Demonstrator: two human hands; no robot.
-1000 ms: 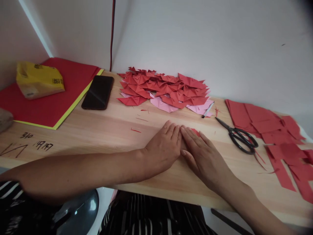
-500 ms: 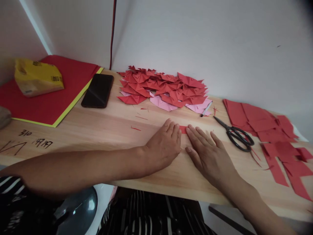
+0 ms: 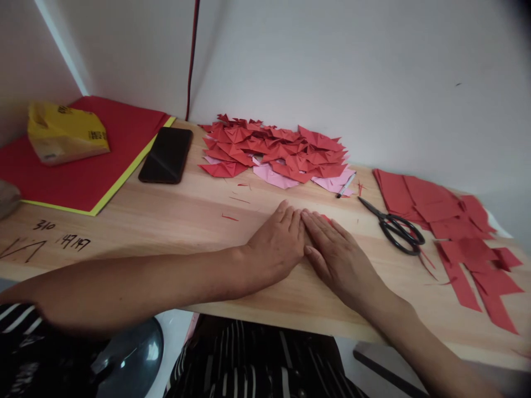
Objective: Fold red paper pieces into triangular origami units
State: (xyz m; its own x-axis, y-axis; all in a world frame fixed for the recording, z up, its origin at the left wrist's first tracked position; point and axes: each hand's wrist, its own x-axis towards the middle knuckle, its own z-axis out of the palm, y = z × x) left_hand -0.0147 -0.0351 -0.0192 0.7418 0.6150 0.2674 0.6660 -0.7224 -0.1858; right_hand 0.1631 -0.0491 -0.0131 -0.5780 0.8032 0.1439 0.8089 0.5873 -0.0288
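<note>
My left hand (image 3: 277, 240) lies flat on the wooden table, fingers stretched out and pointing away from me. Right against it, my right hand (image 3: 334, 254) is also flat, with its fingertips touching the left hand's fingers. Under the two hands is a piece of red paper (image 3: 326, 219); only a small bit shows past the right fingers, and the rest is hidden. Behind the hands lies a heap of folded red paper pieces (image 3: 286, 149), with some pink paper (image 3: 274, 176) beneath. To the right rest black-handled scissors (image 3: 400, 232).
Cut red paper sheets (image 3: 440, 202) and strips lie at the right. A pen (image 3: 345, 185) sits by the heap. At the left are a black phone (image 3: 166, 155), a large red sheet (image 3: 112, 143) over yellow, and a yellow packet (image 3: 68, 135). Thin red scraps (image 3: 230, 217) lie left of my hands.
My right hand has slid left over the red paper until it meets my left hand, covering the strip that showed between them. My left hand stays in place.
</note>
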